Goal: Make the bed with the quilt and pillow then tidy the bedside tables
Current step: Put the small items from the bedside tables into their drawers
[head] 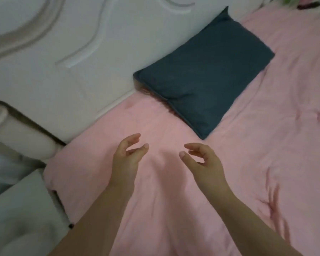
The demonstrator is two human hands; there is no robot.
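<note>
A pink quilt (248, 154) lies spread over the bed, with a few creases on its right side. A dark blue pillow (205, 80) rests on it against the white headboard (72, 52). My left hand (127, 159) and my right hand (203, 161) hover side by side over the quilt, just short of the pillow's near corner. Both have loosely curled fingers and hold nothing.
A white bedside table (17, 209) stands at the lower left beside the bed's corner. Something green and dark (303, 3) shows at the far top right, too blurred to tell what it is.
</note>
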